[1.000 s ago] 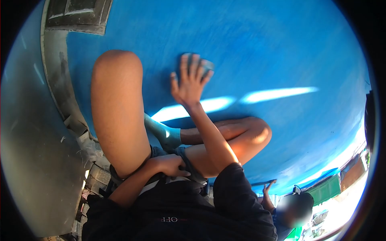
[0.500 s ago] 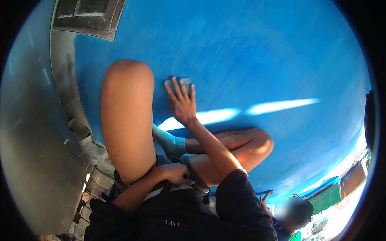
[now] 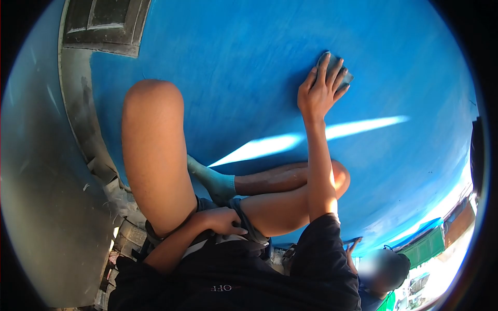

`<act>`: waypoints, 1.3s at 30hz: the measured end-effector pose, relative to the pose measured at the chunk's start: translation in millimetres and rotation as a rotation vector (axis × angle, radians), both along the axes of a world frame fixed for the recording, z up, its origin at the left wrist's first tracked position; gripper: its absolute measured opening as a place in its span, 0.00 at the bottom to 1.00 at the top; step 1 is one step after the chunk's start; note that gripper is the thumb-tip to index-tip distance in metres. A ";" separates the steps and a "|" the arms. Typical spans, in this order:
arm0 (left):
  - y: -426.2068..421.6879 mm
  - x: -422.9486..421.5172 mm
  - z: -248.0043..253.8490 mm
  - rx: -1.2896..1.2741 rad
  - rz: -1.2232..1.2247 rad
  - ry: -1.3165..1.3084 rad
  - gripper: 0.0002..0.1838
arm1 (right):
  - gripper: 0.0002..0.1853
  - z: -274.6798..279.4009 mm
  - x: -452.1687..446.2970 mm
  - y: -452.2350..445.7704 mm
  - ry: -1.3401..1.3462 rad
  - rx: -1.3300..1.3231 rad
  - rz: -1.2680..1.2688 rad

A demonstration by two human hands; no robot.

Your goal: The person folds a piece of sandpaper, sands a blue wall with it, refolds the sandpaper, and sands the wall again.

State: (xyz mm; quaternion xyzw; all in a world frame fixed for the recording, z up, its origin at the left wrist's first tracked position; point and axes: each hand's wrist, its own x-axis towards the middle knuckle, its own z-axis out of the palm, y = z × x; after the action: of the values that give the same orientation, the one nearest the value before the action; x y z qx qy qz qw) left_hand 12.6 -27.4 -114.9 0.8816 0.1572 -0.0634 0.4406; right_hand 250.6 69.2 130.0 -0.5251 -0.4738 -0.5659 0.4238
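My right hand (image 3: 318, 96) presses a flat grey pad (image 3: 346, 78) against the blue wall (image 3: 249, 67). Its fingers are spread across the back of the pad, and only the pad's edges show between and beyond them. In my lap, over the dark shorts (image 3: 248, 220), lies my left hand (image 3: 224, 221) with its fingers curled in. The palm is turned away, so what it holds, if anything, is hidden.
My raised knee (image 3: 154, 114) and folded leg (image 3: 290, 205) are close to the wall. A dark wooden frame (image 3: 106, 26) is at upper left, a grey panel (image 3: 46, 207) at left. Another person (image 3: 381, 274) is at lower right, one hand (image 3: 353, 251) raised near the wall.
My right hand has swept up and to the right along the wall with the pad beneath it. My left hand stays in my lap.
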 end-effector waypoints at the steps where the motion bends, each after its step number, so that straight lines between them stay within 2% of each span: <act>1: 0.5 -0.4 -0.8 -0.001 0.004 0.002 0.28 | 0.27 -1.6 0.0 0.0 -0.001 -0.003 -0.018; 6: 1.1 1.1 -2.8 -0.026 -0.003 -0.018 0.27 | 0.28 -12.8 -3.7 -4.1 0.001 -0.034 -0.035; 9: 4.6 5.8 -18.2 0.000 -0.005 -0.055 0.26 | 0.30 -64.6 -16.2 -12.9 0.000 -0.176 -0.024; 11: 1.2 4.9 -11.7 -0.002 -0.004 -0.024 0.26 | 0.32 -113.0 -26.6 -16.1 0.047 -0.271 -0.025; 13: 1.8 3.7 -4.3 0.008 0.009 0.002 0.26 | 0.32 -139.1 -40.8 -14.1 0.070 -0.346 -0.031; 18: -0.5 0.9 -1.7 -0.037 0.031 0.026 0.26 | 0.32 -142.4 -46.6 -9.2 0.063 -0.337 -0.059; 22: 2.2 4.4 -14.0 -0.043 0.037 0.016 0.27 | 0.32 -139.7 -46.9 -7.6 0.081 -0.345 -0.082; 25: 2.8 2.1 -10.5 0.011 -0.004 -0.039 0.26 | 0.32 -114.5 -38.3 -0.4 0.045 -0.291 -0.076; 28: 1.0 -2.1 1.8 -0.058 0.023 0.030 0.27 | 0.30 -59.2 -23.7 9.4 0.017 -0.139 -0.051; 30: 1.7 2.3 -5.1 0.016 -0.010 0.015 0.28 | 0.30 -15.4 -21.6 9.6 0.006 -0.068 -0.041; 33: 3.9 4.3 -2.2 0.004 -0.024 0.089 0.31 | 0.29 23.8 -18.3 14.3 -0.032 -0.059 -0.015; 35: 3.4 2.9 -1.5 0.036 -0.036 0.056 0.32 | 0.29 30.2 -18.8 13.4 -0.057 -0.031 -0.027; 39: 4.0 4.4 -10.0 0.112 -0.044 -0.011 0.32 | 0.28 6.7 -17.6 19.6 -0.165 -0.046 -0.060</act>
State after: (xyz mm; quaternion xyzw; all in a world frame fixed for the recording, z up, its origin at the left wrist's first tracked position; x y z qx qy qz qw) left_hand 17.0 -23.4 -124.8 0.9084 0.1386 -0.0596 0.3899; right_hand 233.1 88.8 136.7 -0.5002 -0.5042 -0.6086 0.3538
